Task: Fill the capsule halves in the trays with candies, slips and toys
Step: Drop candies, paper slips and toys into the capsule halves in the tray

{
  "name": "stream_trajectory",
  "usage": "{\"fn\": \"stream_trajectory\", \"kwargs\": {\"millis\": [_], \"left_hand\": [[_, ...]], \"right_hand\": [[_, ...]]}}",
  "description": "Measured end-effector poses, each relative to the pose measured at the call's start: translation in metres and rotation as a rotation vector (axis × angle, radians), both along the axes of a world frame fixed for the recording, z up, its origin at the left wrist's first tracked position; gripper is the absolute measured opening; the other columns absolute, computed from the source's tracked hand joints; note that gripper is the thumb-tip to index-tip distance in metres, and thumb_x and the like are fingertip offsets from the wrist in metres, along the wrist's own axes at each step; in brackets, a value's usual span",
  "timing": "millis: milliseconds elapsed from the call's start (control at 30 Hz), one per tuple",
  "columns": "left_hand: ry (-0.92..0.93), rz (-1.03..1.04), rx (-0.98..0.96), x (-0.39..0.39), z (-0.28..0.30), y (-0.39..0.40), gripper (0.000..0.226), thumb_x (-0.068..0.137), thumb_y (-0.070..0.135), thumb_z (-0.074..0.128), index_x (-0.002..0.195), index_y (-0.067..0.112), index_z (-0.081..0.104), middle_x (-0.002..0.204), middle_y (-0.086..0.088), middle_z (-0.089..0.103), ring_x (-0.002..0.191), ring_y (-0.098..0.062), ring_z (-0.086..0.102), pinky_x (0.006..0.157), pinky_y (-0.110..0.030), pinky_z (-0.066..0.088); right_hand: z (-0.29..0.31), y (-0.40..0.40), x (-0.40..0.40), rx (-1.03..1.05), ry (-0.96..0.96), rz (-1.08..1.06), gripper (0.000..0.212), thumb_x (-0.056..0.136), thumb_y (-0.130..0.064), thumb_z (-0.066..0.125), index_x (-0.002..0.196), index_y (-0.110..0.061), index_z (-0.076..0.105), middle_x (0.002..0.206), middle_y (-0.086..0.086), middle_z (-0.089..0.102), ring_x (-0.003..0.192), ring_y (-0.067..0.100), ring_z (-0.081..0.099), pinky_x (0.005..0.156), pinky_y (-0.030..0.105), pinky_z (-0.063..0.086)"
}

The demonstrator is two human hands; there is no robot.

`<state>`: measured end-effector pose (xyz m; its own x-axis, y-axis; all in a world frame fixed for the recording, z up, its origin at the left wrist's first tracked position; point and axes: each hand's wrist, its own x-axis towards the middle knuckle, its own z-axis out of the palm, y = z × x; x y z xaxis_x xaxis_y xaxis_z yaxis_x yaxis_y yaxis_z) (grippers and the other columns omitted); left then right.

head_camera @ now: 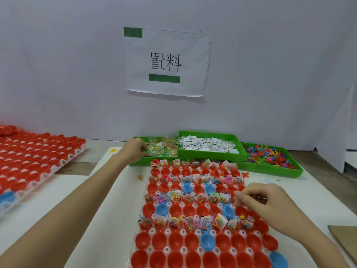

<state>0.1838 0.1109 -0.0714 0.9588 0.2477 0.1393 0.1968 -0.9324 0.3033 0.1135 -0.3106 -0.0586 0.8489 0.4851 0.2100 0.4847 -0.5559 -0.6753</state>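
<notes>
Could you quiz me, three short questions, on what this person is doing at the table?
1. True or false: the left hand reaches into the green bin of candy packets.
2. Which green bin sits in the middle? A) white slips bin B) the toy bin
3. Fill in: most capsule halves in the near tray are ____; a few are blue.

Key
1. True.
2. A; the bin of coloured toys is at the right end.
3. Red. The right hand hovers over that tray's right side, fingers curled.
</notes>
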Motion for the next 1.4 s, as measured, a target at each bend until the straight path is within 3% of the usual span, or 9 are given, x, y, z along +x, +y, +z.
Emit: {"fn": "stream_trajectory", "kwargs": {"millis": [200,400,500,600,733,833,1033,1167,1400], "left_hand": [[0.066,-0.006,0.018,0.006,0.007,-0.002,0.022,0.091,0.019,0.077,0.106,0.003,0.079,0.106,-0.012,0.077,0.088,-0.022,0.064,0.084,-0.034,0.056],[-0.185,0.034,0.038,-0.012,-0.001,-0.007,0.010,0.091,0.009,0.073,0.097,0.004,0.079,0.100,-0.013,0.078,0.093,-0.030,0.071,0.081,-0.039,0.056],[-0.325,0.087,-0.018,-0.028,-0.001,-0.012,0.019,0.096,0.011,0.069,0.110,0.001,0.078,0.110,-0.015,0.077,0.099,-0.031,0.070,0.088,-0.041,0.055],[-0.495,0.118,-0.190,-0.053,0.002,-0.027,0.022,0.095,0.014,0.072,0.113,0.002,0.077,0.107,-0.014,0.078,0.087,-0.023,0.069,0.082,-0.033,0.055],[-0.550,0.037,-0.582,-0.111,0.002,-0.060,0.027,0.088,0.021,0.079,0.115,0.025,0.077,0.085,0.009,0.077,0.074,-0.003,0.069,0.068,-0.009,0.052],[-0.528,-0.093,-0.799,-0.152,-0.002,-0.082,0.037,0.085,0.014,0.082,0.112,0.038,0.077,0.081,0.008,0.075,0.072,-0.005,0.070,0.069,-0.010,0.054],[-0.467,-0.093,-1.055,-0.175,-0.008,-0.100,0.033,0.085,0.004,0.080,0.100,0.033,0.083,0.085,-0.002,0.076,0.072,-0.010,0.066,0.071,-0.015,0.056],[-0.445,-0.097,-1.076,-0.182,-0.009,-0.098,0.036,0.083,0.006,0.082,0.100,0.039,0.082,0.090,0.000,0.076,0.080,-0.019,0.070,0.075,-0.019,0.059],[-0.502,-0.062,-1.071,-0.183,-0.010,-0.093,0.036,0.081,0.013,0.086,0.099,0.044,0.081,0.089,0.009,0.074,0.079,-0.016,0.070,0.072,-0.018,0.057]], "right_hand": [[-0.004,-0.001,0.003,0.060,-0.008,-0.038,0.037,0.082,-0.063,0.056,0.073,-0.036,0.079,0.074,-0.006,0.074,0.064,0.017,0.064,0.068,0.035,0.054],[-0.007,-0.005,0.008,0.078,-0.001,-0.066,0.030,0.085,-0.059,0.058,0.074,-0.040,0.078,0.079,-0.014,0.076,0.069,0.007,0.068,0.066,0.020,0.054],[-0.008,-0.005,0.009,0.082,-0.007,-0.070,0.027,0.088,-0.055,0.060,0.073,-0.041,0.078,0.076,-0.013,0.075,0.065,0.009,0.066,0.063,0.018,0.052],[-0.007,-0.005,0.008,0.102,-0.029,-0.081,0.030,0.089,-0.056,0.058,0.075,-0.038,0.079,0.072,-0.007,0.073,0.061,0.017,0.063,0.061,0.028,0.053],[-0.009,0.004,0.009,0.214,-0.092,-0.155,0.015,0.094,-0.039,0.064,0.087,-0.039,0.076,0.085,-0.015,0.074,0.077,0.006,0.069,0.067,0.020,0.056],[-0.010,0.024,0.014,0.219,-0.154,-0.169,0.016,0.097,-0.022,0.067,0.100,-0.035,0.073,0.097,-0.021,0.073,0.086,0.000,0.067,0.067,0.017,0.057],[0.008,0.083,0.063,-0.003,-0.257,-0.134,0.017,0.099,-0.013,0.063,0.110,-0.018,0.075,0.105,-0.008,0.072,0.090,-0.002,0.063,0.080,0.009,0.048],[0.024,0.125,0.109,-0.083,-0.212,-0.194,0.017,0.099,-0.012,0.064,0.109,-0.010,0.078,0.109,0.005,0.076,0.095,0.013,0.065,0.088,0.022,0.048],[0.022,0.175,0.168,-0.342,0.047,-0.366,0.048,0.087,-0.042,0.076,0.110,0.000,0.074,0.115,0.013,0.073,0.093,0.020,0.067,0.081,0.031,0.052]]}}
